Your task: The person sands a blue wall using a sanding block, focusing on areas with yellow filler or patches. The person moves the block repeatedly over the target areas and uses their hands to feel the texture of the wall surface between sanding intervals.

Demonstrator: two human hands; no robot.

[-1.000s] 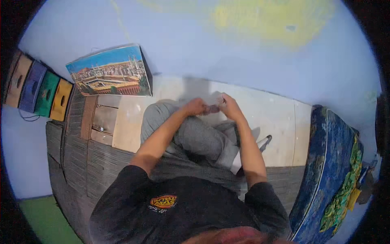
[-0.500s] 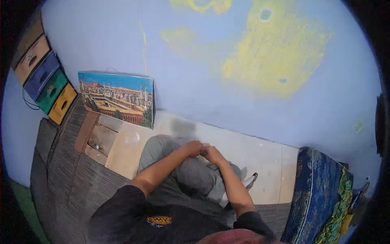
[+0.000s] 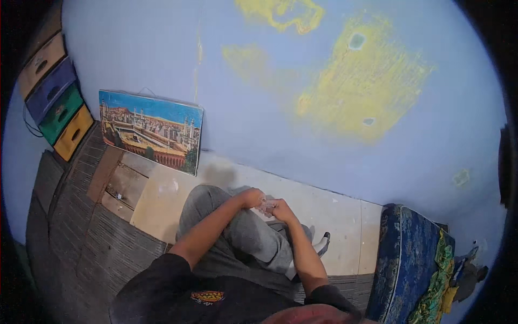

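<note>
Left hand (image 3: 252,198) and right hand (image 3: 282,210) close together, curled, over gray trousers (image 3: 251,242); can't tell if they grip the pale blurred bit (image 3: 266,207) between them. Framed picture (image 3: 151,132) far left, 1 blue cushion (image 3: 389,259) right.

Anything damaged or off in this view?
Yes: the blue wall has rough yellow patches, where paint looks worn away. At left, a picture leans against it at floor level instead of hanging.

Tan, purple, green, yellow drawers (image 3: 66,116) at ten o'clock from me! Yellow patches (image 3: 372,81) across pale-blue wall (image 3: 243,113) at two, patterned dark-blue cushion (image 3: 413,264) at four, grey trousers (image 3: 252,236), black shirt (image 3: 232,283) at six!
</note>
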